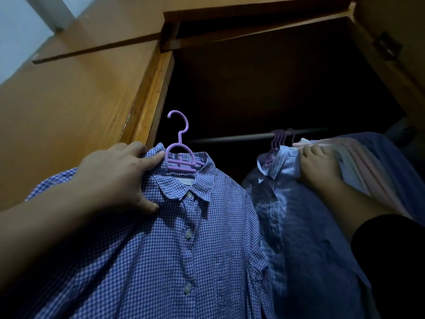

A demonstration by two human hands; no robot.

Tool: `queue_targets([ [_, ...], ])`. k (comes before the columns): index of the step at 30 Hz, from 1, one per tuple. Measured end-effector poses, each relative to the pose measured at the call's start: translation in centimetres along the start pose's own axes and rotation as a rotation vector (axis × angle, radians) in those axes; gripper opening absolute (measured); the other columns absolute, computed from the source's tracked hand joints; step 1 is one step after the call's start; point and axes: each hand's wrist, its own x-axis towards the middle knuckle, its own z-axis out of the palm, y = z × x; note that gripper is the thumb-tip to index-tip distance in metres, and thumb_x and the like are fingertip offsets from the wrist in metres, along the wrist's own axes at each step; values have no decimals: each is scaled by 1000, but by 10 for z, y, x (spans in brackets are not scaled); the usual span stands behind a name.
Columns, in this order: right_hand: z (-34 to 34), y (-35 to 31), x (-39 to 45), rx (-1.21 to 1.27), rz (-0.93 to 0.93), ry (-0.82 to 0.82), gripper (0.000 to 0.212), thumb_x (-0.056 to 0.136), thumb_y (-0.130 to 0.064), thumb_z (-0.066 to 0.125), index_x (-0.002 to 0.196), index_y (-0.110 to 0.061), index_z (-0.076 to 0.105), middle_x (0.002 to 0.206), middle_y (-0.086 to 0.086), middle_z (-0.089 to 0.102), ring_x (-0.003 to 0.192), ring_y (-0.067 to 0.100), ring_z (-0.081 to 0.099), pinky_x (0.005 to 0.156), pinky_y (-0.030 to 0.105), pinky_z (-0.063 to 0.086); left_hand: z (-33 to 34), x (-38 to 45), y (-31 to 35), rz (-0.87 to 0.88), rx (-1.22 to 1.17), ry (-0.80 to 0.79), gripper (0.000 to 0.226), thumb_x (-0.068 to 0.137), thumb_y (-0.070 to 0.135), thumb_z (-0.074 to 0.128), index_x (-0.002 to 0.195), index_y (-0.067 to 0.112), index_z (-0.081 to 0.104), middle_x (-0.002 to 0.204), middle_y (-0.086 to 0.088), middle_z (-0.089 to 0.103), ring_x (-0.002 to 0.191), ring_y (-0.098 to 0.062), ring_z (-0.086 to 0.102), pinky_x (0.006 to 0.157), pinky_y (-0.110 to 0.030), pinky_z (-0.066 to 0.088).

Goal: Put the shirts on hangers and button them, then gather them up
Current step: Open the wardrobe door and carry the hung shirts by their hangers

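Two hands, five purple hangers.

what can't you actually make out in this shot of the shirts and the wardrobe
Head view only:
- Wardrobe interior: too dark to see.
- Checked shirt hem: cut off by the bottom edge.
- Shirts bunched by the right hand: their number is unclear, blurred and overlapping.
- Hanger hooks on the rail: too dim to count.

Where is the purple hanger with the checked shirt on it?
The purple hanger is left of the middle, in the collar of the checked shirt, which the left hand grips. Its hook is not on the rail yet.
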Motion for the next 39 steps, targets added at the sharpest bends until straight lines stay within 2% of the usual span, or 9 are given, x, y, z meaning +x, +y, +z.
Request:
queue_targets([
  [4,-2,-3,-6,85,-6,53,51,75,-38,68,115,-9,57,112,9,62,107,28,53,85,38,38,5,-4,3,0,-31,10,117,55,94,43,149,44,-6,137,10,29,118,-12,38,63,-23,39],
  [8,-17,-11,-24,434,-106,129,55,82,-43,60,125,-8,55,124,12,60,117,31,51,99,44,34,9,-7,10,21,-60,31,116,57,92,45,150,43,-4,140,8,29,121,-14,38,66,-24,37],
  [12,-50,-20,-58,895,-274,32,79,81,-69,34,140,-17,43,134,5,55,123,23,50,98,34,37,14,-7,21,31,-125,34,115,58,90,48,150,42,-1,142,8,28,125,-14,36,69,-24,38],
  [15,-71,-27,-85,1070,-402,-72,93,73,-77,44,148,-26,25,147,-2,41,130,12,40,103,23,28,17,-8,27,32,-198,45,114,59,88,50,150,42,0,143,9,28,126,-13,36,70,-23,38],
  [21,-71,-38,-101,1009,-460,-75,117,57,-91,40,149,-30,0,157,-7,12,135,-3,4,118,40,14,20,-10,28,18,-323,110,109,61,83,56,150,43,8,144,8,30,129,-14,35,72,-25,42],
  [24,-70,-36,-99,962,-423,-79,119,56,-93,37,149,-32,-6,158,-10,0,142,5,-3,118,49,7,20,-12,25,23,-341,119,109,60,82,57,150,43,9,145,7,30,130,-14,34,71,-24,40],
  [27,-68,-32,-93,965,-402,-62,120,59,-91,40,150,-28,-3,159,-7,3,145,12,3,117,49,12,21,-14,21,49,-364,130,118,46,93,41,149,45,11,144,7,33,129,-14,37,70,-24,40],
  [32,-71,-22,-94,1013,-396,-8,106,71,-65,61,151,-17,10,154,4,23,140,18,21,113,27,16,21,-15,20,117,-403,186,119,40,91,27,149,44,10,145,5,33,130,-17,37,81,-29,48],
  [39,-65,5,-104,1031,-359,22,109,66,-80,48,149,-17,18,141,9,37,129,13,26,106,24,22,17,-3,35,180,-416,222,124,40,90,24,151,38,1,148,7,30,128,-14,35,92,-26,40],
])
